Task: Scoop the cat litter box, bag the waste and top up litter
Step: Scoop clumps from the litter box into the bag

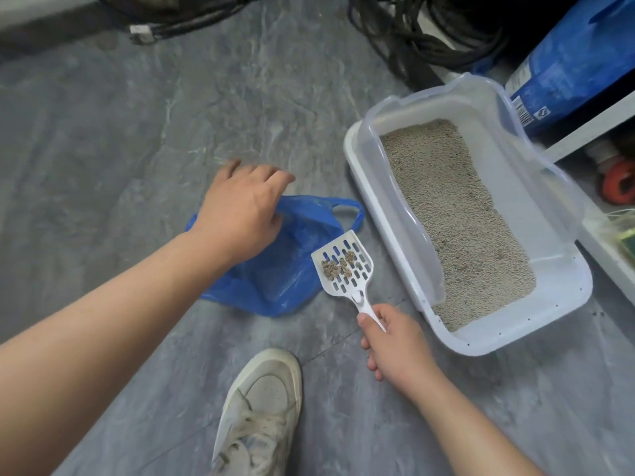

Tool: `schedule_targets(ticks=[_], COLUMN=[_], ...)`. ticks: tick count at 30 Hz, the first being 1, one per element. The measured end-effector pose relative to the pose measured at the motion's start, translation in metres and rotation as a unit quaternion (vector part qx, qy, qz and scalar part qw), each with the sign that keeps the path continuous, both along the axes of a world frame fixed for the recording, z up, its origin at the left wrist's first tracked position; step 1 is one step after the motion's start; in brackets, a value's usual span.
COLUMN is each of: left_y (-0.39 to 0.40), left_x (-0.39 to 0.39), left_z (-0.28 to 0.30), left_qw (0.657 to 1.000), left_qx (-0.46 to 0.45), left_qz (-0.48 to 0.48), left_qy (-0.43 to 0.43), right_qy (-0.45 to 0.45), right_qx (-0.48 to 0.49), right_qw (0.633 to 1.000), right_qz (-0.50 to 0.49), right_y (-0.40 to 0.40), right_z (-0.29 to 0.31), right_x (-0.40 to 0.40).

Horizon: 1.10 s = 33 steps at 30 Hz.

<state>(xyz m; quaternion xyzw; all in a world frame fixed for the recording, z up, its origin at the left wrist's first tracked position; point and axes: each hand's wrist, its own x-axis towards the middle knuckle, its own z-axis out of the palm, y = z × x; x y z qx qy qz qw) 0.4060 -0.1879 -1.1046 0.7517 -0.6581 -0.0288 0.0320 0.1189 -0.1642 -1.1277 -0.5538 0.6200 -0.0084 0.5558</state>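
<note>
Grey marbled floor (137, 115), person crouched over it, 1 scuffed off-white lace-up sneaker (264, 407) planted between the 2 bare forearms.

Right hand (395, 345) grips the handle of a white slotted plastic litter scoop (343, 266), fingers curled round it, thumb on top. Scoop head is held roughly level, just off the right edge of a crumpled blue plastic carrier bag (275, 280) that lies on the floor. A small cluster of brownish-grey waste clumps (338, 264) sits on the slotted face, about 6 pieces, bunched toward the left-centre.

Left hand (240, 207) hangs over the bag's upper left portion, back of the hand up, fingers bent downward at the plastic. Fingertips are hidden or blurred; cannot tell whether they pinch the bag or only reach toward it. The bag's loop handle points right, toward the box.

White rectangular plastic litter box with a translucent raised rim (567, 293) stands on the floor to the right of scoop and bag, near but apart from both. Beige granular litter (457, 214) covers its bottom in an uneven layer, thinner along the right side.

Behind the box, a blue printed sack with a barcode label (563, 70) leans at the upper right. Black coiled cables (412, 32) lie along the top edge. A white shelf edge (591, 128) runs beside the box at right, with an orange-red round object (618, 187) beneath it, unclear what.
</note>
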Motion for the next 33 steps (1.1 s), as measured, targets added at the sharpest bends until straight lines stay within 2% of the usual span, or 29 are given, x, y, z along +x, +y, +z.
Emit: schedule_targets(ticks=[4,6,12,18,24,28,30,33], left_y=[0.012,0.015,0.015,0.0,-0.001,0.014,0.024,0.036], left_x=[0.011,0.017,0.023,0.025,0.024,0.024,0.024,0.023], left_z=[0.006,0.004,0.004,0.019,0.021,0.019,0.015,0.009], left_qw=[0.994,0.992,0.99,0.992,0.993,0.988,0.982,0.974], left_qx=[0.085,0.1,0.097,0.051,0.033,0.053,0.053,0.044], left_qz=[0.057,0.078,0.106,0.116,0.114,0.141,0.168,0.176], left_qy=[-0.025,-0.015,-0.012,-0.01,0.003,0.028,0.07,0.135], right_qy=[-0.02,-0.004,0.05,0.104,0.121,0.1,0.086,0.1], right_qx=[-0.017,-0.038,-0.056,-0.111,-0.138,-0.148,-0.154,-0.153], right_qw=[1.0,0.999,0.994,0.978,0.975,0.978,0.979,0.97], right_qz=[0.006,0.035,0.079,0.141,0.123,0.105,0.104,0.16], right_y=[-0.001,-0.001,0.001,-0.006,-0.006,-0.002,-0.002,0.0], right_z=[0.004,0.003,-0.004,0.002,0.007,0.012,0.013,0.007], right_x=[0.006,0.011,0.013,0.01,0.012,0.014,0.016,0.017])
